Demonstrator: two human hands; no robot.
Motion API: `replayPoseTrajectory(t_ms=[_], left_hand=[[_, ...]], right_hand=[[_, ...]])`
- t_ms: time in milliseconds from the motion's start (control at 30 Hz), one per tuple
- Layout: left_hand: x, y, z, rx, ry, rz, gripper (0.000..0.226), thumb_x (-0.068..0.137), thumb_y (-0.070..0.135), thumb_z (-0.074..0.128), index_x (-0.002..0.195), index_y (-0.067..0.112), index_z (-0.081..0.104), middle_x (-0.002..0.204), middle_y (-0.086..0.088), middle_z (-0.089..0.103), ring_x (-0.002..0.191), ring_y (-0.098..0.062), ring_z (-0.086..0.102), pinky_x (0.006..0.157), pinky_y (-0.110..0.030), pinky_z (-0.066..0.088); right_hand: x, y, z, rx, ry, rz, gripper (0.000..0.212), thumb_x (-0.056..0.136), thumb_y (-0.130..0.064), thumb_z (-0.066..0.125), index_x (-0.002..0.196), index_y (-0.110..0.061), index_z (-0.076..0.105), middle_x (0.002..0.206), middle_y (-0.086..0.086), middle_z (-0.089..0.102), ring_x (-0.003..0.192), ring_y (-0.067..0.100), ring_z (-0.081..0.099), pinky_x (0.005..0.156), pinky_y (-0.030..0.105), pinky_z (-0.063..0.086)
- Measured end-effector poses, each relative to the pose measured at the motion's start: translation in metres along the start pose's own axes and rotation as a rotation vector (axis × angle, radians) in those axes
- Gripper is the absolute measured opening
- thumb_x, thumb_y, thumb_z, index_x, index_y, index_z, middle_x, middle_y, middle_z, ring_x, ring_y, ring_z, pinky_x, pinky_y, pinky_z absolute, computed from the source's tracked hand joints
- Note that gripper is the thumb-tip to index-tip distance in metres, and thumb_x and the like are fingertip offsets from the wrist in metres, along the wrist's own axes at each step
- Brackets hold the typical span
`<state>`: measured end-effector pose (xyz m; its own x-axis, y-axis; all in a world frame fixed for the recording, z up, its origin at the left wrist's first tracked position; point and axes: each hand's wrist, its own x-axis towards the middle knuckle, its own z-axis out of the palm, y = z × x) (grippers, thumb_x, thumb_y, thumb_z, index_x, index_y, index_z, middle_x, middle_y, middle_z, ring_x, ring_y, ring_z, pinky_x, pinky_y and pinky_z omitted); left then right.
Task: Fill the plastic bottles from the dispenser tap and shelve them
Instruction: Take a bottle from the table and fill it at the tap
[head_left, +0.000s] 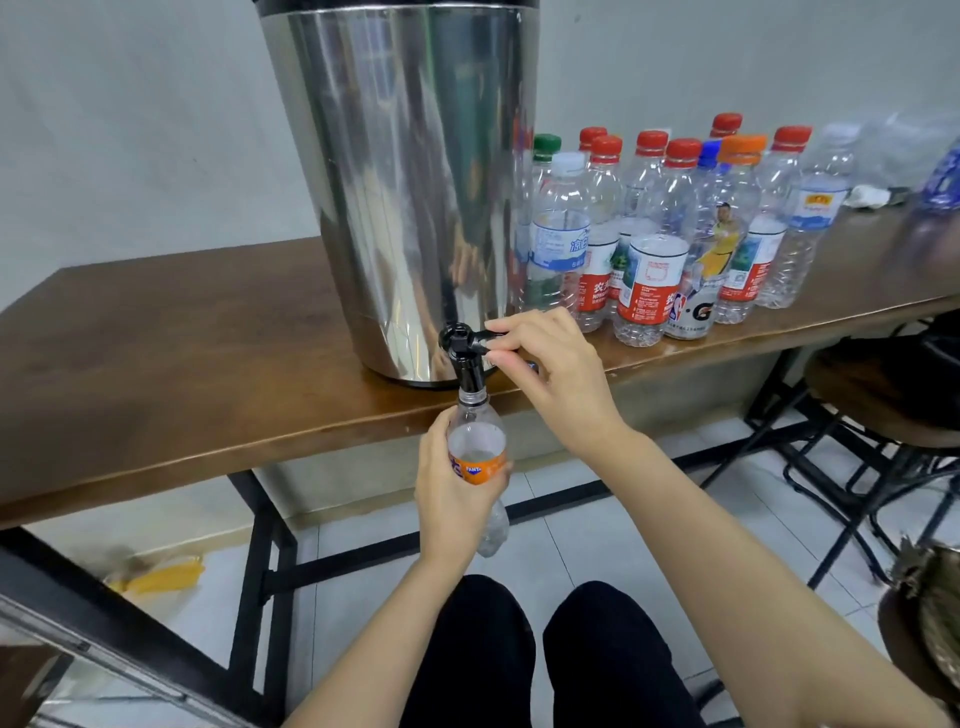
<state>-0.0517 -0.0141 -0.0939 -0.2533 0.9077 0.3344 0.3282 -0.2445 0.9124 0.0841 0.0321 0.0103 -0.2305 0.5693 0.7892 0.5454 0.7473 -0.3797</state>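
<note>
- Left hand (454, 499) gripped Fanta bottle (476, 441), mouth at tap (464, 364) spout, below desk (182, 364) edge.
- Right hand (553, 374) pinched tap lever (483, 344).
- Risk: bottle drifting off spout would spill; late lever release would overflow.

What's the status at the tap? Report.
Left hand grips Fanta bottle under tap. Right hand pinches tap lever. Nothing blocking.

"FANTA" on orange-labelled bottle (476, 468); "G" on sports bottle (700, 312)

A brown wooden table (208, 332) holds a big shiny metal tank (400, 171). Many capped plastic bottles (675, 228) stand just beside the tank.
</note>
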Motion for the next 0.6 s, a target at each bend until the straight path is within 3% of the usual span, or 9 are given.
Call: replayPoseTrajectory(t_ms=[167, 333, 600], left_hand=[[-0.005, 0.000, 0.001, 0.000, 0.022, 0.034, 0.086, 0.072, 0.014, 0.086, 0.142, 0.037, 0.041, 0.138, 0.021, 0.047, 0.129, 0.006, 0.042, 0.099, -0.004, 0.034], [-0.005, 0.001, 0.005, 0.050, 0.024, 0.004, 0.085, 0.079, 0.026, 0.081, 0.146, 0.040, 0.033, 0.142, 0.024, 0.045, 0.130, 0.006, 0.043, 0.098, -0.008, 0.037], [-0.007, 0.005, 0.000, 0.082, -0.002, 0.011, 0.087, 0.078, 0.021, 0.081, 0.145, 0.045, 0.032, 0.142, 0.024, 0.046, 0.128, 0.003, 0.047, 0.096, -0.013, 0.042]], right_hand=[[0.000, 0.003, 0.004, 0.023, 0.043, -0.017, 0.024, 0.095, -0.030, 0.058, 0.090, -0.009, 0.071, 0.108, -0.002, 0.070, 0.096, 0.022, 0.055, 0.082, 0.034, 0.047], [0.000, 0.004, 0.005, 0.046, 0.036, -0.036, 0.025, 0.096, -0.031, 0.057, 0.093, -0.011, 0.071, 0.107, -0.002, 0.069, 0.093, 0.020, 0.054, 0.081, 0.027, 0.045], [0.001, 0.011, 0.010, 0.066, 0.070, -0.098, 0.028, 0.097, -0.029, 0.057, 0.092, -0.007, 0.073, 0.105, 0.001, 0.070, 0.090, 0.027, 0.058, 0.084, 0.020, 0.040]])
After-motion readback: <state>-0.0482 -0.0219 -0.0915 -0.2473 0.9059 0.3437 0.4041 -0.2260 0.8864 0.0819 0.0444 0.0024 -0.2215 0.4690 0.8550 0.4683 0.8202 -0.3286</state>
